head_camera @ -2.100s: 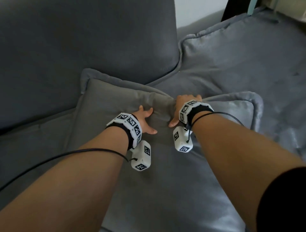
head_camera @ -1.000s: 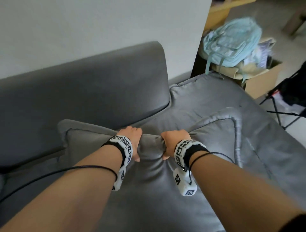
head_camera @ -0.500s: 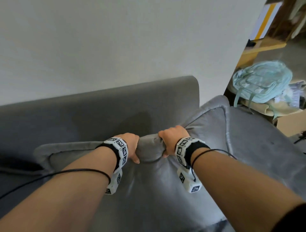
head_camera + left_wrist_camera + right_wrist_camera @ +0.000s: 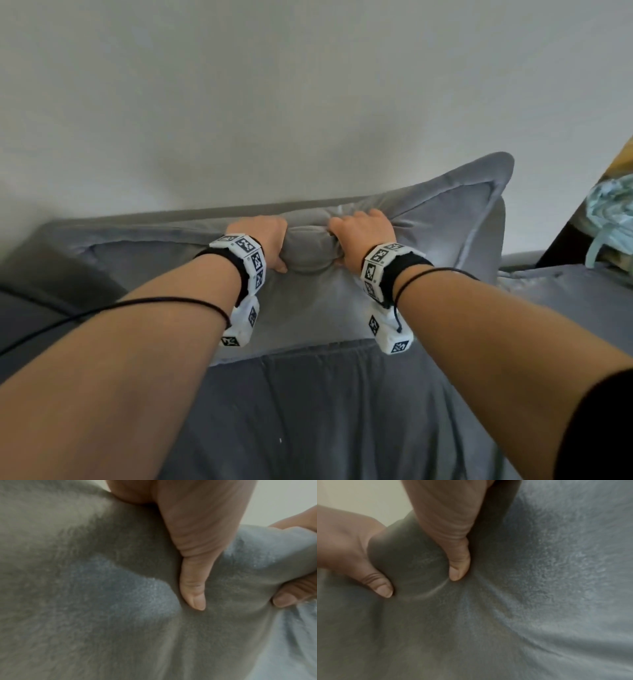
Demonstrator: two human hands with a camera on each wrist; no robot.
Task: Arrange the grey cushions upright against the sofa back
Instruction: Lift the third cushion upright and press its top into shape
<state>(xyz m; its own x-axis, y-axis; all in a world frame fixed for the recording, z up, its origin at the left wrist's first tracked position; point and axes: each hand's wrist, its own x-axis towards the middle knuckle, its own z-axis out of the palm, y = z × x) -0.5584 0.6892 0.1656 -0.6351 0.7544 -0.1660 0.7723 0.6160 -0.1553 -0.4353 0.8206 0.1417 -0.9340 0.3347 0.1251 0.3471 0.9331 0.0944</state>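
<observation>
Grey cushion [image 4: 428, 236] upright, top edge gripped between 2 hands

One grey cushion [image 4: 428, 246] stands in view, and it is the only cushion that can be counted with certainty. One sofa [image 4: 325, 411] is under it, with one seat surface near and one strip of sofa back [image 4: 171, 214] showing at the far left. Two hands are on the cushion: one left hand [image 4: 265, 240] and one right hand [image 4: 359, 236]. Two thumbs show in each wrist view, one from each hand. Two white marker bands are worn, one on each wrist [image 4: 246, 260] [image 4: 380, 270]. Two thin black cables run along the forearms, one per arm [image 4: 137, 305] [image 4: 435, 274]. One pale blue bag [image 4: 613, 212] sits at the far right. One plain wall [image 4: 274, 85] fills the far side.
</observation>
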